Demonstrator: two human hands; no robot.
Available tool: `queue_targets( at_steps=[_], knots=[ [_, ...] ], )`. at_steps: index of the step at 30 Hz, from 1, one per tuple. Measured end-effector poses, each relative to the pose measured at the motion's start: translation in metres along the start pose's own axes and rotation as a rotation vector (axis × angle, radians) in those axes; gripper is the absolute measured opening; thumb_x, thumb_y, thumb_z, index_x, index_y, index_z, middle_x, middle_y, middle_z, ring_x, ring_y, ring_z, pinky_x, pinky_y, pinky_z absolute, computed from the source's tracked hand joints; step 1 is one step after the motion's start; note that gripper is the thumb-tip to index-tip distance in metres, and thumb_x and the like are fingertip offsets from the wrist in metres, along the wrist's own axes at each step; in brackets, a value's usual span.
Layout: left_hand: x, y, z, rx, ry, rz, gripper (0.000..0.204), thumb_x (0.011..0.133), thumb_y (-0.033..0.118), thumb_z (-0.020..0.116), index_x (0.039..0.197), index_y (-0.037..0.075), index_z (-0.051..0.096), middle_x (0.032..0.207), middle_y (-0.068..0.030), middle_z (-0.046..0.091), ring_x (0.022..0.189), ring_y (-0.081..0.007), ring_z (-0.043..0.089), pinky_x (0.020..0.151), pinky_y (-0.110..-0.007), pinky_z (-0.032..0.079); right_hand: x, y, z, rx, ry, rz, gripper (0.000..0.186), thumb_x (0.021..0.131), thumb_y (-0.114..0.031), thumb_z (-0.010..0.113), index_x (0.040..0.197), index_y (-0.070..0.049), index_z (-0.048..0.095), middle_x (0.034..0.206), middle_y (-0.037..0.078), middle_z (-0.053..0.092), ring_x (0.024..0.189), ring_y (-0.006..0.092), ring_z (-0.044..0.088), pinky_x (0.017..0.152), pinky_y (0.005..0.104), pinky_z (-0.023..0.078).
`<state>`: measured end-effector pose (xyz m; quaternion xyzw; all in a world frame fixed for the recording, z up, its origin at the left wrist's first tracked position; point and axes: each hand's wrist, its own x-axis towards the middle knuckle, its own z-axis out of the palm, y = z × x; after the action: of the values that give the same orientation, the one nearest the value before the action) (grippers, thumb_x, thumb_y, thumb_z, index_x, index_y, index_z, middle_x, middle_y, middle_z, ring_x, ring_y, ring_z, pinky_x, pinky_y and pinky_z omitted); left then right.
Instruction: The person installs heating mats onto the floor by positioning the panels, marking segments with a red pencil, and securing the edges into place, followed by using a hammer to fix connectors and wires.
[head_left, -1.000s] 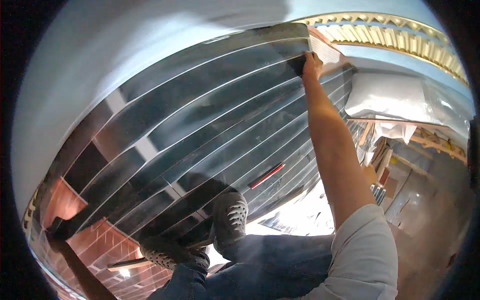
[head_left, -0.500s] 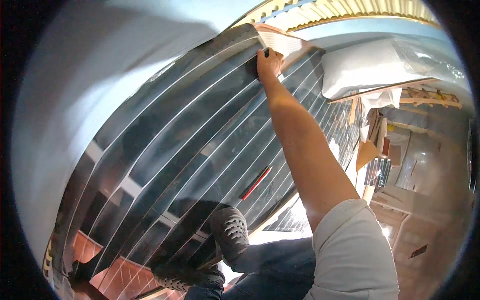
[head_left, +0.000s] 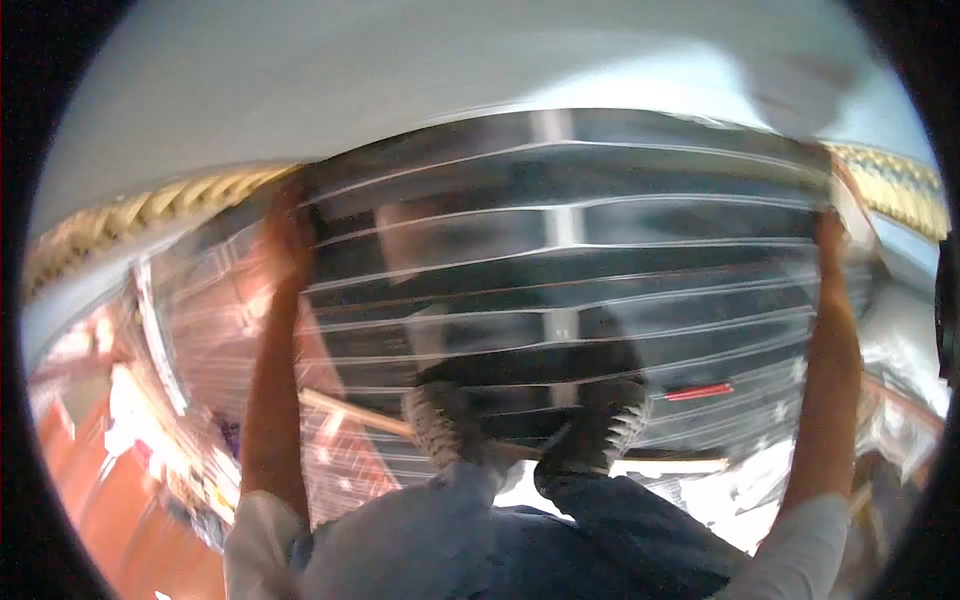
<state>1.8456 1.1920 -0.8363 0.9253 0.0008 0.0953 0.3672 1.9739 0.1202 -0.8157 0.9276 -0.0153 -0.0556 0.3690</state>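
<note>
A wide dark sheet of film with pale lengthwise stripes (head_left: 680,230) spreads in front of me, with a few light cross bands near its middle. My left hand (head_left: 287,235) is at the left end of the dark area, its fingers smeared by motion. At the right end, beside the wall's base, my right hand (head_left: 831,238) looks closed against the sheet; what lies in its fingers is hidden. A slim red and black stick, perhaps a pencil (head_left: 700,391), lies on the sheet to the right of my feet.
My grey shoes (head_left: 440,425) rest at the near part of the sheet. A pale wall (head_left: 400,90) rises beyond it. Yellow corrugated material (head_left: 130,225) runs along the far left, more (head_left: 895,185) at far right. A wooden strip (head_left: 355,410) lies left of my feet.
My view has turned so that the sheet lies across it. My left hand and arm have come into view at the left end; my right hand stays at the right end.
</note>
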Motion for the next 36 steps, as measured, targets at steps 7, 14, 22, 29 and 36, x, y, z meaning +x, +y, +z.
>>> queue_targets(
  at_steps=[7, 14, 22, 29, 36],
  knots=[
    [0.003, 0.065, -0.023, 0.503, -0.008, 0.045, 0.035, 0.087, 0.018, 0.059, 0.118, 0.003, 0.059, 0.124, -0.0188, 0.053, 0.116, -0.0389, 0.048, 0.100, -0.047, 0.040, 0.019, -0.080, -0.011, 1.062, -0.135, 0.303, 0.051, 0.091, -0.049, 0.055, 0.107, -0.002, 0.066, 0.105, 0.019, 0.067, 0.100, 0.0351, 0.062, 0.088, 0.0416, 0.046],
    [0.010, 0.069, -0.003, 0.530, 0.207, 0.108, 0.023, 0.082, 0.016, 0.062, 0.102, 0.003, 0.063, 0.107, -0.0165, 0.057, 0.106, -0.0363, 0.053, 0.097, -0.046, 0.041, 0.039, -0.080, -0.012, 1.147, -0.204, 0.310, 0.049, 0.092, -0.047, 0.053, 0.108, -0.002, 0.065, 0.106, 0.021, 0.066, 0.101, 0.0366, 0.060, 0.089, 0.0429, 0.045],
    [0.014, 0.076, -0.011, 0.485, 0.242, 0.095, 0.021, 0.081, 0.009, 0.056, 0.100, 0.003, 0.064, 0.101, -0.0148, 0.059, 0.106, -0.0339, 0.055, 0.099, -0.044, 0.040, 0.047, -0.081, -0.028, 1.142, -0.236, 0.288, 0.048, 0.094, -0.045, 0.050, 0.109, -0.002, 0.064, 0.107, 0.023, 0.064, 0.102, 0.0382, 0.059, 0.090, 0.0444, 0.045],
    [0.015, 0.073, -0.016, 0.466, 0.198, 0.116, 0.030, 0.079, 0.006, 0.057, 0.107, 0.003, 0.065, 0.102, -0.0146, 0.060, 0.107, -0.0341, 0.056, 0.100, -0.044, 0.039, 0.044, -0.071, -0.036, 1.124, -0.249, 0.284, 0.046, 0.095, -0.043, 0.048, 0.110, -0.001, 0.062, 0.109, 0.024, 0.062, 0.103, 0.0397, 0.057, 0.091, 0.0457, 0.044],
    [0.001, 0.062, -0.039, 0.486, 0.162, 0.152, 0.038, 0.076, 0.002, 0.055, 0.113, 0.002, 0.062, 0.115, -0.0172, 0.063, 0.112, -0.0332, 0.056, 0.103, -0.045, 0.038, 0.037, -0.079, -0.047, 1.102, -0.261, 0.262, 0.045, 0.096, -0.040, 0.045, 0.111, -0.001, 0.061, 0.110, 0.026, 0.061, 0.104, 0.0411, 0.056, 0.092, 0.0470, 0.043]
  ],
)
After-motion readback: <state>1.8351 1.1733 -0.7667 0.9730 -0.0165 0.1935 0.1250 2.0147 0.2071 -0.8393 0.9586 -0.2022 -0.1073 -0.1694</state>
